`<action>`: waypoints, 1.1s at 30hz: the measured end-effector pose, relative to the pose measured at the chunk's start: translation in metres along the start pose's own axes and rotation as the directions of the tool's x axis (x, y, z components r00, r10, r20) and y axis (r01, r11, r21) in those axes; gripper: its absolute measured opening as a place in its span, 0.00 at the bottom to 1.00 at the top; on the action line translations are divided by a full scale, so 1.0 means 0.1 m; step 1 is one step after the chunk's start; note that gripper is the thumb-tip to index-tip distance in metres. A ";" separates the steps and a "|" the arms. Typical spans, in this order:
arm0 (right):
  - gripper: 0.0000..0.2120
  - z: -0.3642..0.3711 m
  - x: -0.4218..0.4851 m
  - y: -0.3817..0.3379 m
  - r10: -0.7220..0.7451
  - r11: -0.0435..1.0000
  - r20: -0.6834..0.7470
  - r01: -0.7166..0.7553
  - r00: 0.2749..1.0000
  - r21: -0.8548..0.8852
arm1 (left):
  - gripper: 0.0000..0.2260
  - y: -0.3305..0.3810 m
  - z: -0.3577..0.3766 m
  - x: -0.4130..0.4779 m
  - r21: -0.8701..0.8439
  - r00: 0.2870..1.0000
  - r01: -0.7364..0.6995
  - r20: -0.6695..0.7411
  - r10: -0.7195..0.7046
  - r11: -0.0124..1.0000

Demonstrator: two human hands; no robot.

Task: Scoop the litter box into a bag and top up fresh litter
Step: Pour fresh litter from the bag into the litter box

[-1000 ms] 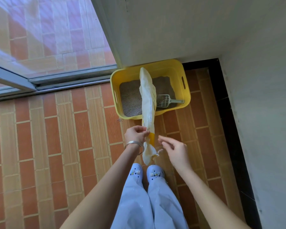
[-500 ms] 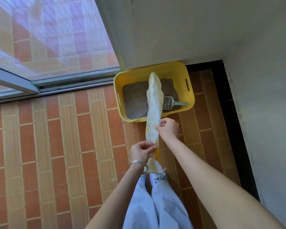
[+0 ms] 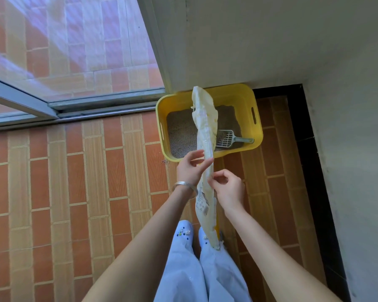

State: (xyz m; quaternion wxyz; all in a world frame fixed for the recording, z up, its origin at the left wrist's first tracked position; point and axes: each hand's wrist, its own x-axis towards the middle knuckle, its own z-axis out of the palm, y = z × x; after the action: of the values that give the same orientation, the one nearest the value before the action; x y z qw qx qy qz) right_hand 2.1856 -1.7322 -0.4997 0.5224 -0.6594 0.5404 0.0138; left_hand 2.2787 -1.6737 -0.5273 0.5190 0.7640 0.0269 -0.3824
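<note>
We look down from head height at a floor of orange and tan brick-pattern tiles (image 3: 96,182), where a yellow rectangular plastic litter box (image 3: 229,90) sits in the corner by a pale wall, well ahead of a person's feet. It holds grey-brown granular litter (image 3: 181,136), and a grey slotted plastic scoop (image 3: 229,139) lies on the litter at the right side. Held in the air between us and the box is a long, flat, cream-white plastic bag with yellow print (image 3: 205,131), seen almost edge-on. Its upper end crosses over the box and its lower end hangs near the shoes. The left hand (image 3: 189,168), which wears a silver bangle (image 3: 182,185), pinches the bag's edge between thumb and fingers (image 3: 206,162). Just below, the right hand (image 3: 229,190) pinches it with curled fingers (image 3: 214,177). We judge the step to be opening the bag, since no scooping shows yet. To do it well, we would rub the layers apart, find the mouth, spread it wide, and bring it low beside the box so nothing spills.
</note>
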 end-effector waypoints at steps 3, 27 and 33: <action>0.04 -0.04 -0.06 -0.04 -0.023 0.999 -0.009 0.023 1.000 0.029 | 0.20 0.07 0.11 0.12 -0.013 0.995 0.052 -0.082 -0.052 0.999; 0.22 -0.08 0.38 -0.43 -0.045 0.991 -0.027 0.041 0.999 -0.125 | 0.06 -0.20 0.02 -0.38 -0.120 0.978 0.207 0.023 -0.206 0.971; 0.02 -0.04 0.34 -0.46 -0.084 0.993 -0.105 0.074 0.991 -0.095 | 0.05 -0.16 0.00 -0.42 -0.104 0.980 0.196 -0.019 -0.199 0.975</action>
State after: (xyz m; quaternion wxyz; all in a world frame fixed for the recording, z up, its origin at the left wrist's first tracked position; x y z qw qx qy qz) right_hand 2.2309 -1.7643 -0.4872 0.4617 -0.7032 0.5403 -0.0181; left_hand 2.2418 -1.6511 -0.5137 0.5160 0.7358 0.1298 -0.4189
